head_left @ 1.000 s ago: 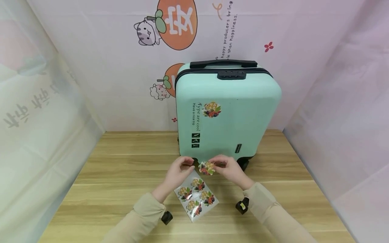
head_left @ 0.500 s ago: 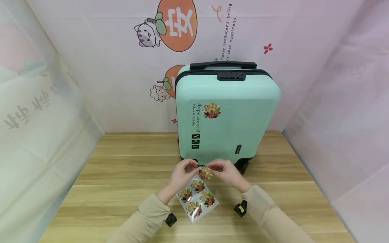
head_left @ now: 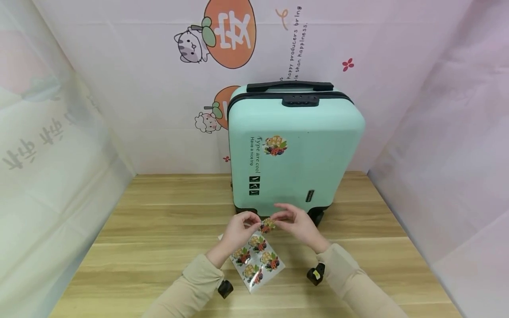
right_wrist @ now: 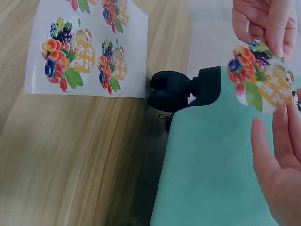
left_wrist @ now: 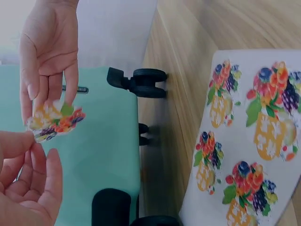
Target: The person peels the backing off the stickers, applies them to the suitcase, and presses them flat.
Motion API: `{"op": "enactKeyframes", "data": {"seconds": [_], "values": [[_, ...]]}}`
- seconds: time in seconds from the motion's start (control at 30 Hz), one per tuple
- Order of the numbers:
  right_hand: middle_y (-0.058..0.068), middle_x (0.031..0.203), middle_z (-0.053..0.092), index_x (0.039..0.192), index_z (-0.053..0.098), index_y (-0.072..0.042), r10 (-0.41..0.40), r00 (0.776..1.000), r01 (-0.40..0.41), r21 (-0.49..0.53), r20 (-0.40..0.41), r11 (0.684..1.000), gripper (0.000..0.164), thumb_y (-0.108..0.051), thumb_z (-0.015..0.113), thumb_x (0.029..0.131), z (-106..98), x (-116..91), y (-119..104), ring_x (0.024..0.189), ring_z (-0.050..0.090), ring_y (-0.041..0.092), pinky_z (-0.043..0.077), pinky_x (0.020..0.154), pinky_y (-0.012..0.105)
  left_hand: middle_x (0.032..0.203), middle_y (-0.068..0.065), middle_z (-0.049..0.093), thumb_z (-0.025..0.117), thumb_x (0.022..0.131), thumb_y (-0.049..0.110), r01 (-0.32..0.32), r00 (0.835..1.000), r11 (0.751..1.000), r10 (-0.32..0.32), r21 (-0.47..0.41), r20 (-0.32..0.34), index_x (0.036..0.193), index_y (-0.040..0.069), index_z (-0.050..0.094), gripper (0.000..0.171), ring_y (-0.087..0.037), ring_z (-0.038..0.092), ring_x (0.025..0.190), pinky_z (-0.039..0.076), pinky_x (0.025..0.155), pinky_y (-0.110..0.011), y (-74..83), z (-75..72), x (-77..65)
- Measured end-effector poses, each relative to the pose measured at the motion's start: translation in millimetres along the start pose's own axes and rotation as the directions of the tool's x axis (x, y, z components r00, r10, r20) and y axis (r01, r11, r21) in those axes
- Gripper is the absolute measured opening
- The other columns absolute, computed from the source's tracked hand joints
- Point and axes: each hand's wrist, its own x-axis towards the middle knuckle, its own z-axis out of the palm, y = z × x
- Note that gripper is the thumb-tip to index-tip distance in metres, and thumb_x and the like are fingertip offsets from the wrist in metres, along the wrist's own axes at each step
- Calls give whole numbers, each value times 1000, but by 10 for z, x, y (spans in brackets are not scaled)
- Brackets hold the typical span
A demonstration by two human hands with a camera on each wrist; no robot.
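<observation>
A fruit-print sticker [head_left: 267,226], loose from its sheet, is held up between the two hands at the foot of the suitcase. My left hand [head_left: 240,232] pinches its left edge between thumb and index finger. On the opposite edge the fingertips of my right hand [head_left: 296,224] hold it, the index finger raised. The right wrist view gives the printed face of the sticker [right_wrist: 261,75], tilted. Beneath the hands lies a white sticker sheet [head_left: 264,281] bearing several more such prints. Behind stands a mint-green suitcase [head_left: 296,163] with one fruit sticker [head_left: 275,145] on its upper left front.
The suitcase stands upright on black wheels [right_wrist: 171,89], its black handle [head_left: 290,86] on top. A wooden table [head_left: 167,221] carries everything. Printed white cloth [head_left: 159,110] hangs behind and along both sides. A black wrist device [head_left: 316,274] sits by each cuff.
The loose sticker has come down slightly and left. My left hand, earlier beside it, has closed its fingertips on its edge. My right index finger has lifted.
</observation>
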Motion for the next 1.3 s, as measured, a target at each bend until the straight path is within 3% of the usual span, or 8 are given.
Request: {"op": "enactKeyframes", "data": {"seconds": [0.17,0.4,0.6,0.7,0.83,1.13,1.3], "values": [[22,123,59,132,49,1,10,992,-3,54,-124,999,46,-16,63,91,-74,-9,5,113,57,32,52,90,30,90,-12,66,65,88,7,23,997,990,-34,-137,-76,91,1,66,7,-14,60,82,52,73,-20,88,3,14],[27,117,56,125,52,6,-61,981,82,112,-182,990,41,-14,63,91,-181,-4,-171,99,57,9,53,83,22,92,-15,64,66,87,6,16,993,954,-50,-298,-108,93,-2,64,11,-8,57,79,51,69,-17,312,-6,109],[11,102,59,118,55,9,-121,967,149,110,-225,983,34,-6,64,89,-226,-22,-369,90,57,5,55,76,26,90,-16,62,66,87,5,-55,991,934,8,-353,-133,93,-3,62,10,-6,56,77,50,65,-17,523,-2,168],[2,98,59,116,55,7,-113,964,144,115,-240,983,31,-7,64,89,-246,-32,-435,88,57,6,55,75,27,90,-17,61,66,87,3,-93,984,923,27,-373,-178,92,-4,61,11,-6,56,77,50,65,-17,626,11,189],[0,93,58,111,56,5,-101,957,137,118,-271,983,27,-9,64,90,-272,-22,-507,84,57,8,56,75,27,88,-18,60,66,86,2,-128,974,907,38,-401,-225,91,-5,61,11,-6,57,78,51,66,-18,740,60,238],[-5,86,59,104,56,5,-110,895,199,168,-432,965,19,-4,63,89,-451,41,-687,76,61,4,56,73,22,95,-21,62,65,88,4,-226,940,886,90,-404,-330,94,-5,61,12,-8,59,82,55,73,-28,984,236,513],[-12,84,60,105,58,6,-174,832,249,75,-527,966,20,-2,64,88,-565,119,-741,77,60,3,55,69,20,97,-20,63,66,87,6,-238,918,892,78,-385,-388,95,-5,63,13,-21,62,87,56,75,-38,1105,316,676]]}}
